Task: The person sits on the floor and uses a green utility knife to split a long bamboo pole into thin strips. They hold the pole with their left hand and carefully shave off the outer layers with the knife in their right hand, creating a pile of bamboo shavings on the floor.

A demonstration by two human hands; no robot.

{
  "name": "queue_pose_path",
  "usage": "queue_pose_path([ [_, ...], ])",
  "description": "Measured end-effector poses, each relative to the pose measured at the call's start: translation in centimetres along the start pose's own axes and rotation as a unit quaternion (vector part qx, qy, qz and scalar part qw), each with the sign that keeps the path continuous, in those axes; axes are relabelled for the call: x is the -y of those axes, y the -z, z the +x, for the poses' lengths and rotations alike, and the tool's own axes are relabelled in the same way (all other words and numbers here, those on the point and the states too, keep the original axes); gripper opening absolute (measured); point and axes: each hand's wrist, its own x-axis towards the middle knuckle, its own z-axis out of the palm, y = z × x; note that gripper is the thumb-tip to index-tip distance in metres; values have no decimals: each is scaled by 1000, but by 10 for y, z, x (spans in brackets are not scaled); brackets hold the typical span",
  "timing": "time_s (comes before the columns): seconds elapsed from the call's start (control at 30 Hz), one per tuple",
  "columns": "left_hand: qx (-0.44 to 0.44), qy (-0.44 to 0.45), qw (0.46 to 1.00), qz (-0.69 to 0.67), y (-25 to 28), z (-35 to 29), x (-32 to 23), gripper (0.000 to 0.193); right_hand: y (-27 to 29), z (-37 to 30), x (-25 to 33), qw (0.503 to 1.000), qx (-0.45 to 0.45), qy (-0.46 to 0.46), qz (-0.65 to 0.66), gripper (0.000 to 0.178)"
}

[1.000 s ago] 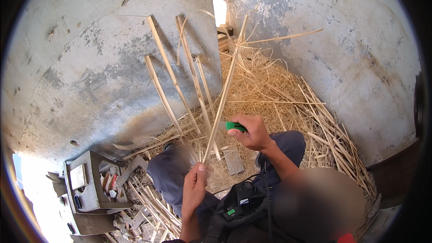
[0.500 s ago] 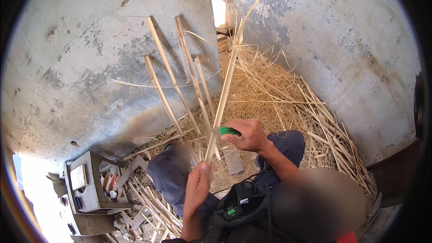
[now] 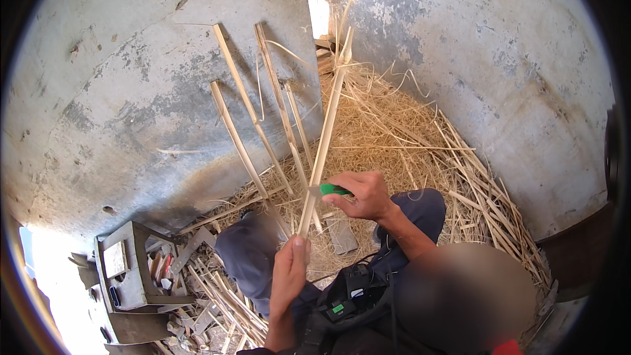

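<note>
My left hand (image 3: 289, 266) is closed around the near end of a long pale bamboo strip (image 3: 328, 125), which slants up and away toward the wall corner. In my right hand (image 3: 363, 195) is a knife (image 3: 335, 189) with a green handle. Its short blade lies against the strip a little above my left hand. Around the strip's far end, thin shavings curl loosely. Several more bamboo strips (image 3: 240, 141) lean against the left wall, just beyond my left knee.
A deep heap of fine shavings (image 3: 381, 125) fills the corner, with split sticks (image 3: 486, 204) piled along its right side. A worn wooden stool (image 3: 135, 269) holding odds and ends stands at the lower left, beside more bamboo sticks (image 3: 223, 302). Stained walls (image 3: 164, 79) rise on both sides.
Both hands and the knife have hardly moved. The curl at the strip's far end has shifted left and blurred. The thin shaving curved across the leaning strips has changed position.
</note>
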Motion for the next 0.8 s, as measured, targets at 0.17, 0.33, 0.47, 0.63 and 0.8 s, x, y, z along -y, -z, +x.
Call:
queue_pose_path([
  [0.17, -1, 5, 1000, -2, -1, -2, -3, 41, 2, 1, 0, 999, -10, 9, -42, 34],
  [0.33, -5, 5, 1000, 15, -1, -2, -2, 41, 4, 3, 4, 999, -6, -6, -51, 34],
  [0.47, -19, 15, 999, 42, -3, -2, -5, 42, 3, 4, -2, 999, -11, 6, -52, 34],
  [0.63, -27, 8, 998, 58, -1, 1, -3, 43, 0, 7, -2, 998, -24, 13, -61, 34],
  [0.8, -33, 18, 996, 76, 1, -1, 2, 43, -6, 3, -8, 996, -33, 2, -80, 32],
])
